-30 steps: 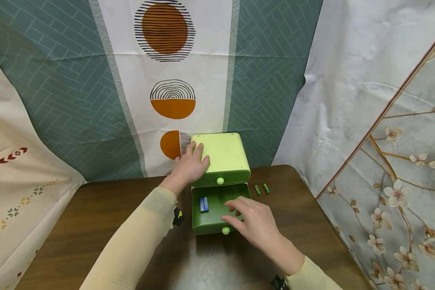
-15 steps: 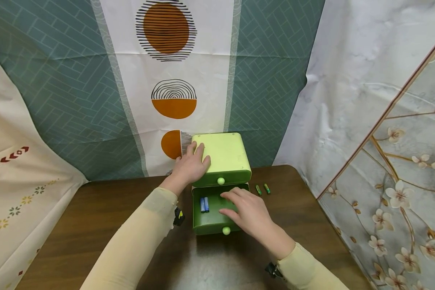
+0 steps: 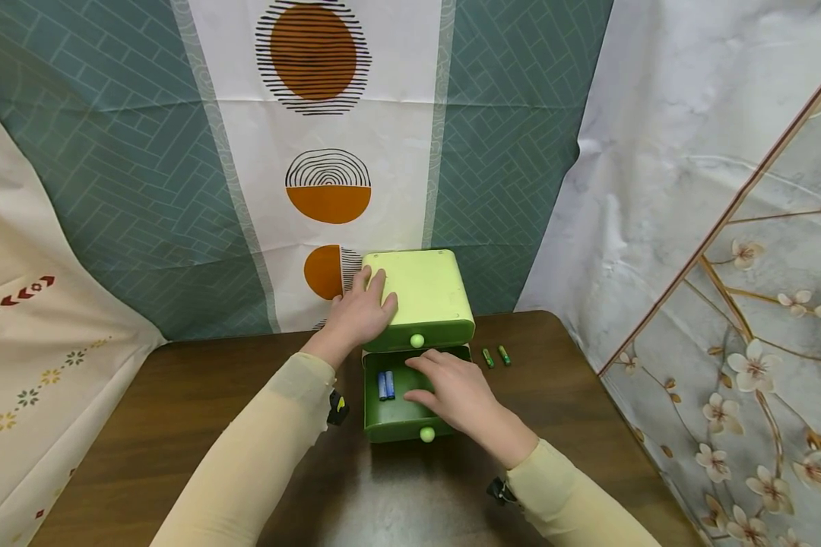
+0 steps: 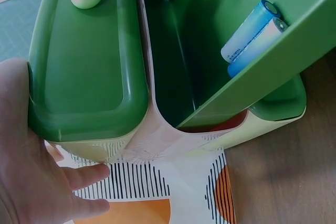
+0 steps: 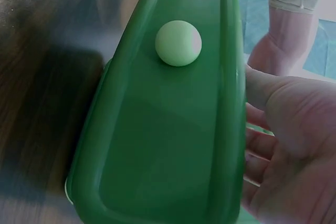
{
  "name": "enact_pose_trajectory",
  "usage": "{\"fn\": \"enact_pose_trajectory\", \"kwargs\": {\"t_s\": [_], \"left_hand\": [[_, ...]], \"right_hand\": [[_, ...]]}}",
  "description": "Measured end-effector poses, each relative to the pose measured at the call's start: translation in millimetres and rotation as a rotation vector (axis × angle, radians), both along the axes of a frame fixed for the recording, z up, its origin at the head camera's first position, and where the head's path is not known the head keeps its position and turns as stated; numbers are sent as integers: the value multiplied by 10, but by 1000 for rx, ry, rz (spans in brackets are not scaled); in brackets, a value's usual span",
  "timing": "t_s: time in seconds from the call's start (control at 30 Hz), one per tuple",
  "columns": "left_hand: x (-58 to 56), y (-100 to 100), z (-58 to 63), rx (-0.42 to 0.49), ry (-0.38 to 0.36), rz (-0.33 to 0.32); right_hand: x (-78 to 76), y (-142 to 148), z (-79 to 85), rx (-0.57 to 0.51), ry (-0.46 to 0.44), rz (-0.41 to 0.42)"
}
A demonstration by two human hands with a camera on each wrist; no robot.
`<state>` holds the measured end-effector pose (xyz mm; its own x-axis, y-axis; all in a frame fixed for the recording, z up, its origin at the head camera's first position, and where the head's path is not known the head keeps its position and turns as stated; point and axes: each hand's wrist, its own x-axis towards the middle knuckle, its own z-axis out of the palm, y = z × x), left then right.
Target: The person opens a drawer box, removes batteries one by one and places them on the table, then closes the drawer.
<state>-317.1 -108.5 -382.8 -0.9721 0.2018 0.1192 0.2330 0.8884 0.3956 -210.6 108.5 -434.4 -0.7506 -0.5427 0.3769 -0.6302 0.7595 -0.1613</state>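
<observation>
The left hand point(image 3: 359, 311) rests on the left part of the pale green top of a small drawer box point(image 3: 427, 292), its fingers and thumb spread wide and holding nothing. The right hand point(image 3: 451, 387) is over the right half of the pulled-out drawer point(image 3: 391, 433), thumb and fingers set apart with nothing between them; whether it touches the drawer's rim I cannot tell. Inside that drawer, toward its left side, two blue batteries point(image 3: 390, 385) lie side by side, lengthwise from back to front. The drawer sits below a pushed-in top drawer point(image 3: 448, 334), and each front carries a round pale green knob point(image 3: 417, 341). In the left wrist view part of another green front point(image 4: 283, 99) shows beneath. On the brown desk point(image 3: 178, 425), to the right of the box, two small green batteries point(image 3: 488, 358) lie near each other, well apart from the blue pair. Cream sleeves point(image 3: 246, 456) cover both forearms, and a teal and white cloth point(image 3: 397, 76) with orange shapes hangs behind the box
</observation>
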Motion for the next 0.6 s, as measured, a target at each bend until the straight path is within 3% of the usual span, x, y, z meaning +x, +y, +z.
{"fn": "enact_pose_trajectory", "kwargs": {"t_s": [0.6], "left_hand": [[-5, 0, -13, 6, 0, 0]], "right_hand": [[-155, -195, -117, 89, -93, -20]]}}
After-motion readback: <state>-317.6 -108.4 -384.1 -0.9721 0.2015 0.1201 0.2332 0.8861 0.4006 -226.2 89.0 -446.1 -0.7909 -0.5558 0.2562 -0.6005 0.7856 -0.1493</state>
